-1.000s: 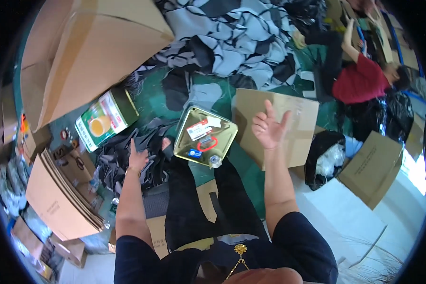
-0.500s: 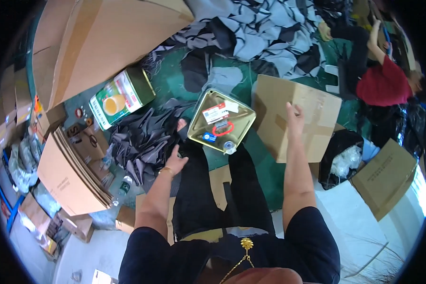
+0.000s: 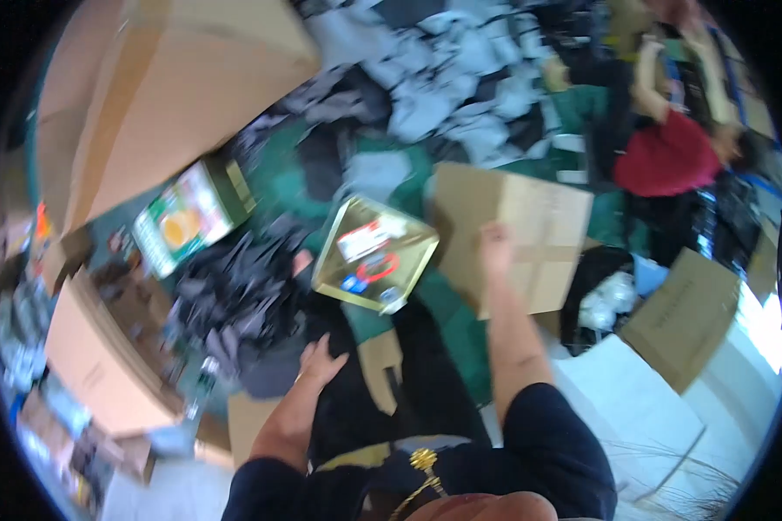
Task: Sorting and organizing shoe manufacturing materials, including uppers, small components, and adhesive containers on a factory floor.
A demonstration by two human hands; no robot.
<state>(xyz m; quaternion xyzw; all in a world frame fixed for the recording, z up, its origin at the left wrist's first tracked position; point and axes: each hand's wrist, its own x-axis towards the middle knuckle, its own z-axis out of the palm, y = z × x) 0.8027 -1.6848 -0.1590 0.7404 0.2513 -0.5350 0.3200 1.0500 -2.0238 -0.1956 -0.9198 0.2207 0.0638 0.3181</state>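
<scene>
My left hand is above my dark-trousered leg, its fingers apart and nothing in it. My right hand is curled closed in front of a brown cardboard box; blur hides what its fingers hold, if anything, and I cannot tell whether it touches the box. Between the two hands, farther off, stands a square gold-coloured tin with a white-and-red label, a red handle and a round cap near its front corner. A heap of dark cut fabric pieces lies left of the tin, beyond my left hand.
A larger tin with a green-and-white side stands at the left, below a big carton. Flattened cardboard sheets lean nearer. Grey and black scraps cover the far floor. A person in a red top works at far right.
The view has shifted, so the surroundings sit farther left and lower, with blur. My left hand has drawn back from the dark fabric toward my lap. My right hand's fingers have curled closed.
</scene>
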